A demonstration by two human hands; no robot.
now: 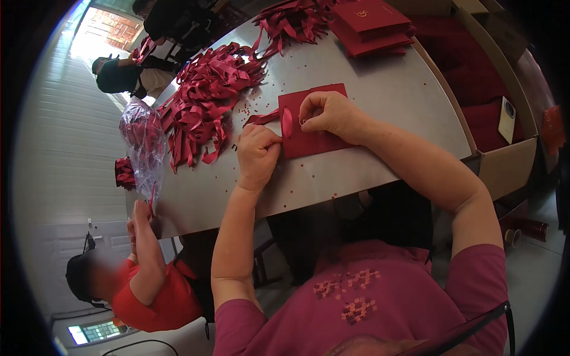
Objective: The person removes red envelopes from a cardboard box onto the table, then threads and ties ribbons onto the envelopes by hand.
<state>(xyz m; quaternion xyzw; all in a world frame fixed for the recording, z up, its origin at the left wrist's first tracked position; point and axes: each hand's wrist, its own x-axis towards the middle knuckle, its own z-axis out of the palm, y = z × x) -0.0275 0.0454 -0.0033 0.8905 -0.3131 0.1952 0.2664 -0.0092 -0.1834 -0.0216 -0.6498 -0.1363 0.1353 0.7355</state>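
A red paper bag (314, 145) lies flat on the metal table. Through its left part runs a pink-red ribbon (287, 123), with more ribbon trailing out past the bag's left edge. My left hand (257, 155) is closed, its fingertips at that edge, seeming to grip it; what lies inside the fingers is hidden. Over the bag, my right hand (335, 117) is closed in a pinch beside the ribbon. Something thin and pale shows at its fingertips, too small to name.
A large heap of red ribbons (199, 95) covers the table's far left. Stacked red bags (371, 21) lie at the far right, near an open cardboard box (504, 169) holding a phone (506, 120). A co-worker in red (151, 296) works at left beside a plastic bag (142, 142).
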